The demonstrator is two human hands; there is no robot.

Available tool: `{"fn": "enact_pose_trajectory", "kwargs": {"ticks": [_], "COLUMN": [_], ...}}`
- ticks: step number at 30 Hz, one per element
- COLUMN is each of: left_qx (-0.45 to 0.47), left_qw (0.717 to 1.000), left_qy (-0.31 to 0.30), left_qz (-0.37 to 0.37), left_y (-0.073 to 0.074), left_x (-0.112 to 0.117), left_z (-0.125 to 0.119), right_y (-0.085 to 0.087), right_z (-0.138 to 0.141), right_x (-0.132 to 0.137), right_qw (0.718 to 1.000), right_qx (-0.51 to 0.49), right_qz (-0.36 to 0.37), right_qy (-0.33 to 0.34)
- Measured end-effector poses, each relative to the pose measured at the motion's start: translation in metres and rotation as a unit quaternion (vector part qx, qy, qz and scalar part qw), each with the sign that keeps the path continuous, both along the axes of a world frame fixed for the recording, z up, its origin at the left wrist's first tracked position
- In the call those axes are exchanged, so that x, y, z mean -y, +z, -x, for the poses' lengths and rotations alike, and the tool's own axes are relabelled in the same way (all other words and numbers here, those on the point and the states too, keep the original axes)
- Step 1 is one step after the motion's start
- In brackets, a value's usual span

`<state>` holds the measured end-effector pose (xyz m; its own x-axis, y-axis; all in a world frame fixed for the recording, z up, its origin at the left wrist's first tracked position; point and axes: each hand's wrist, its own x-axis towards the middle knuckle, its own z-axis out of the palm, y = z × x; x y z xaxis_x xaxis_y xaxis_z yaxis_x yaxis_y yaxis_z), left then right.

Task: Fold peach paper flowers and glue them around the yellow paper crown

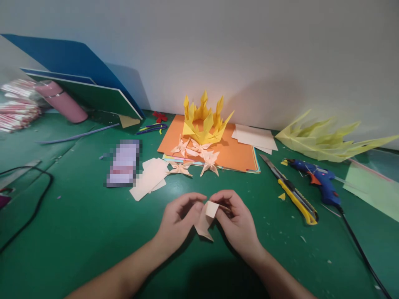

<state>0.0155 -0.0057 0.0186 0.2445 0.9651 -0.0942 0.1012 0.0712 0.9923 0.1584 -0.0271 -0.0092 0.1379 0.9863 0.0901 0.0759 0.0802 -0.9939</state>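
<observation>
A small piece of pale peach paper (204, 222), partly folded, is held up between my two hands over the green table. My left hand (181, 220) pinches its left side with thumb and fingers. On the other side, my right hand (235, 224) grips the folded flap near the top. Fingers hide part of the paper. Beyond the hands lie several folded peach paper flowers (210, 162), some on a stack topped by an orange sheet (243, 155). Loose peach paper sheets (149, 178) rest to the left of them.
A yellow paper crown (204, 128) stands on the orange sheet. To the right lie a yellow box cutter (296, 199), a blue glue gun (321, 176) with its cord, and a pale yellow folded paper piece (330, 143). A phone (124, 162) and pink bottle (62, 101) are left.
</observation>
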Motion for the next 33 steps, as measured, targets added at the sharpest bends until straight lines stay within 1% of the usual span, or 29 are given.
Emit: {"fn": "enact_pose_trajectory", "kwargs": {"ticks": [4, 9, 13, 17, 21, 27, 33], "left_qx": [-0.043, -0.058, -0.076, -0.07, -0.062, -0.051, -0.021], "left_qw": [0.999, 0.997, 0.994, 0.995, 0.997, 0.998, 0.999], "left_qy": [0.007, 0.007, 0.005, -0.009, -0.015, -0.017, -0.036], "left_qz": [-0.016, -0.058, -0.072, -0.066, -0.05, -0.045, -0.009], "left_y": [-0.0013, -0.0004, -0.001, -0.0032, -0.0042, -0.0031, 0.0], "left_x": [-0.0017, -0.0016, -0.0029, -0.0031, -0.0028, -0.0033, -0.0037], "left_z": [-0.0001, 0.0007, 0.0009, 0.0015, 0.0018, 0.0014, 0.0008], "right_y": [-0.0018, 0.0007, 0.0018, 0.0013, 0.0007, 0.0009, -0.0001], "right_z": [-0.0011, -0.0017, -0.0013, -0.0009, -0.0002, -0.0008, -0.0016], "right_x": [0.0021, 0.0018, 0.0004, 0.0, 0.0003, -0.0009, -0.0008], "right_qw": [1.0, 0.999, 0.998, 0.997, 0.997, 0.996, 0.996], "right_qx": [0.018, 0.032, 0.036, 0.033, 0.016, 0.013, 0.022], "right_qz": [-0.019, -0.028, -0.03, -0.028, -0.032, -0.029, -0.025], "right_qy": [0.015, 0.033, 0.05, 0.071, 0.074, 0.08, 0.082]}}
